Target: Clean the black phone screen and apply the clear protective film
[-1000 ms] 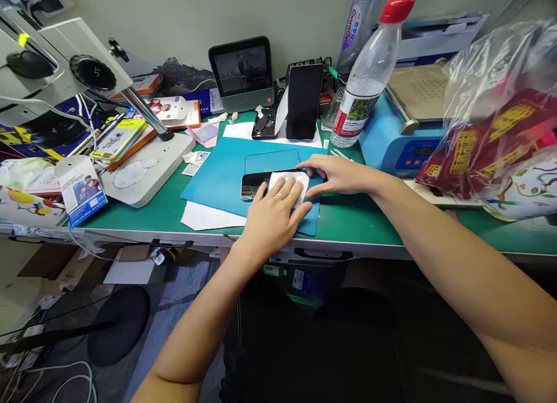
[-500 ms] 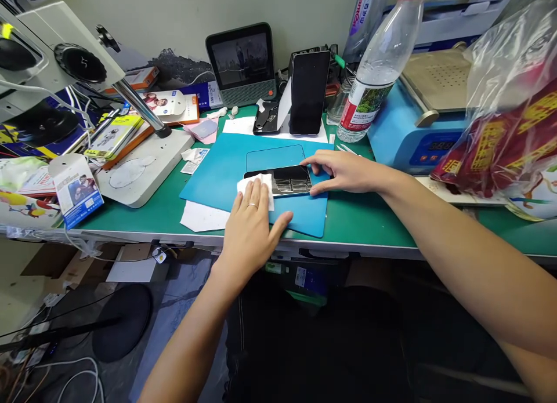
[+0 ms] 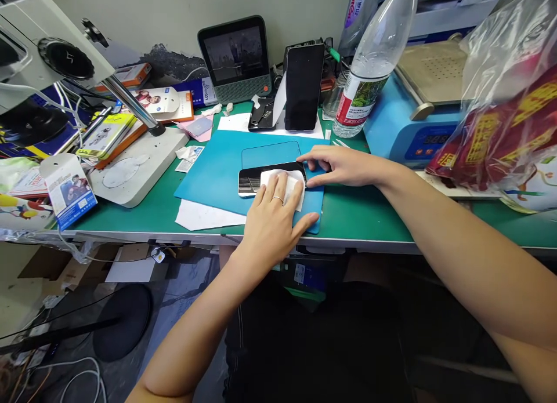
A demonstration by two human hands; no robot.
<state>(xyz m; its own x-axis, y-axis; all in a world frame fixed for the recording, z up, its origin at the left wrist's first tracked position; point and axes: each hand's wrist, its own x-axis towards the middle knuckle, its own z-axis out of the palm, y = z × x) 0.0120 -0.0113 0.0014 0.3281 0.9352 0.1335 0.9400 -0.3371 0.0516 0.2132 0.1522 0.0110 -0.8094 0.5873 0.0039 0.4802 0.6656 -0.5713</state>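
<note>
One head-worn view, forward and down from above the lap (image 3: 317, 339), onto nearby hands (image 3: 272, 220) and desktop (image 3: 361, 214).

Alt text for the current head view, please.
A person's left hand rests on a white cloth over part of a phone on a blue mat; the right hand is at the phone's right end. A screen and bottle stand behind.

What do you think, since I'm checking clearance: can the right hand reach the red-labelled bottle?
Probably yes: the bottle stands beyond the right hand, with only white sticks lying between, though that hand is at the phone.
</note>
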